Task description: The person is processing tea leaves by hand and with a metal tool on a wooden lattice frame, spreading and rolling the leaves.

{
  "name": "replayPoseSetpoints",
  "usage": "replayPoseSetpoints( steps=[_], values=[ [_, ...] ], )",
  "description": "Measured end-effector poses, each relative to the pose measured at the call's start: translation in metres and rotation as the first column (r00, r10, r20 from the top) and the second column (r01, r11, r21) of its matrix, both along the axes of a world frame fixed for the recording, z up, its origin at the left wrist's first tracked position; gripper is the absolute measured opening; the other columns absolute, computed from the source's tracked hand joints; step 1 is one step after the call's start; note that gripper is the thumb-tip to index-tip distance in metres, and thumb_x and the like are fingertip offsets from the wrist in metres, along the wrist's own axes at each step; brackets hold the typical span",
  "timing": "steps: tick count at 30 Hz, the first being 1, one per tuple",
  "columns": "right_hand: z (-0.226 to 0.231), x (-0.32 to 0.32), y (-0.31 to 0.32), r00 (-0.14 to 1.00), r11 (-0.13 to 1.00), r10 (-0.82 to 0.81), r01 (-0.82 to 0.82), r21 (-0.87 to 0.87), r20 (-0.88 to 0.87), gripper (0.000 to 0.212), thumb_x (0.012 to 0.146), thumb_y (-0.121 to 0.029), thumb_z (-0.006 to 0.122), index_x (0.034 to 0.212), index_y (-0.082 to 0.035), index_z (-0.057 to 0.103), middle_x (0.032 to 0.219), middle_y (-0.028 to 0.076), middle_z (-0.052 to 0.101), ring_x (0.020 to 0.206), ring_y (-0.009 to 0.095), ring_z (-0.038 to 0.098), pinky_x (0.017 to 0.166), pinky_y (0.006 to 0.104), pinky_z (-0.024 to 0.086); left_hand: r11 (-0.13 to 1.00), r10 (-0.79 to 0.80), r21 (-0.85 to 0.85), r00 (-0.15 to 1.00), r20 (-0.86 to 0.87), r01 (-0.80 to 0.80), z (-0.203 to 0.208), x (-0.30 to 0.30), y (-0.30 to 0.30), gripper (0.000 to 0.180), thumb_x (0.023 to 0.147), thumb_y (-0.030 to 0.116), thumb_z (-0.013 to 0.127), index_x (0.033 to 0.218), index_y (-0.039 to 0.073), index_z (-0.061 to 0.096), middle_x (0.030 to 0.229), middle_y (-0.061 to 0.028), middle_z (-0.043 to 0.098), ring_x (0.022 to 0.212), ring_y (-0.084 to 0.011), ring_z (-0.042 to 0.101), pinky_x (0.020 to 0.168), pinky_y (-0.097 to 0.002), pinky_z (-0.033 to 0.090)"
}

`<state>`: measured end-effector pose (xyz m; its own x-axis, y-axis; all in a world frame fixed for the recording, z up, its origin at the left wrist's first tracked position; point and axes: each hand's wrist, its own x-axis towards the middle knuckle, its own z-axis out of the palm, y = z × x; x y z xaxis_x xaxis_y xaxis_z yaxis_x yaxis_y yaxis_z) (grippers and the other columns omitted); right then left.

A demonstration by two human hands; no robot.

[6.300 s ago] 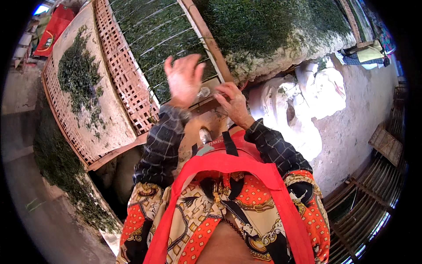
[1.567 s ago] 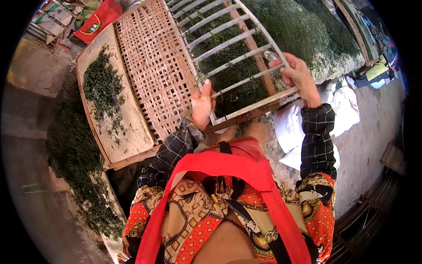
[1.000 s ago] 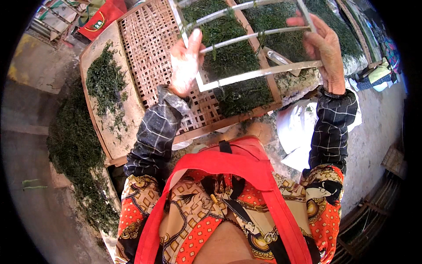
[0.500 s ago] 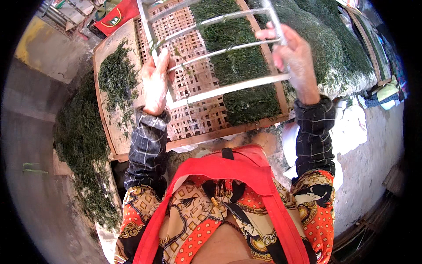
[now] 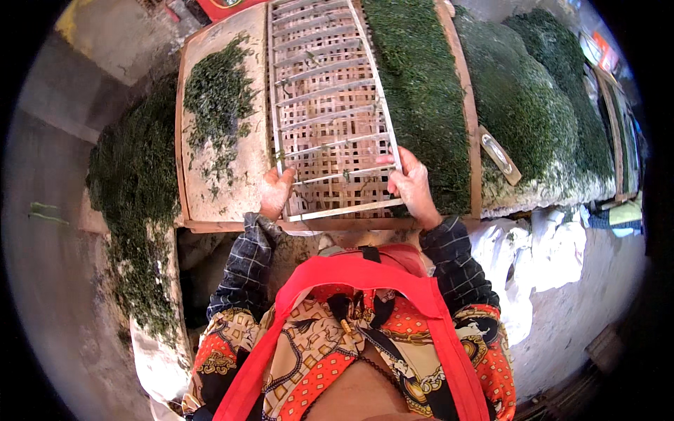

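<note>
Head view: your left hand (image 5: 275, 193) and right hand (image 5: 414, 188) grip the light, stiff white slatted frame (image 5: 330, 105) by its near corners, probably the steadiest hold.

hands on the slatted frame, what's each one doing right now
Left hand: gripping the left edge of the slatted frame.
Right hand: gripping the frame's right edge.

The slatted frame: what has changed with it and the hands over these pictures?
The slatted frame, earlier lifted and tilted above the tray, has come down flat onto the woven tray. At first the hands were off it; now the left hand and right hand grip its near corners. The green leaves on the tray's right half and the scattered leaves on its left side stayed put.
</note>
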<state>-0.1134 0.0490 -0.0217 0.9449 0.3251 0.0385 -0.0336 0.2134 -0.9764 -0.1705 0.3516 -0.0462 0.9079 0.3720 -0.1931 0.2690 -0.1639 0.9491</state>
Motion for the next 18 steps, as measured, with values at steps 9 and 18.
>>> replayPoseSetpoints(
  steps=[9,18],
  values=[
    [-0.091,-0.010,0.037,0.822,0.514,0.080,0.450,-0.730,0.563,0.044,0.075,-0.013,0.063,0.115,0.001,0.053,0.103,0.019,0.053,0.090,0.038,0.059,0.076,0.0450,0.051,0.291,-0.135,0.889,0.935,-0.328,0.354,-0.021,0.011,0.041,0.038,0.086,0.039,0.063,0.085,0.000,0.064,0.072,-0.0206,0.063,0.068,-0.0353,0.063,0.060,-0.0454,0.049],
    [-0.028,0.005,0.078,0.662,0.612,0.272,0.441,-0.657,0.699,0.039,0.079,-0.018,0.065,0.115,-0.004,0.056,0.106,0.012,0.055,0.092,0.028,0.060,0.078,0.0383,0.053,0.758,-0.058,0.650,0.998,-0.006,0.048,-0.033,-0.029,0.062,0.035,0.085,0.034,0.063,0.093,0.000,0.059,0.073,-0.0147,0.063,0.070,-0.0332,0.062,0.063,-0.0427,0.048]
  ],
)
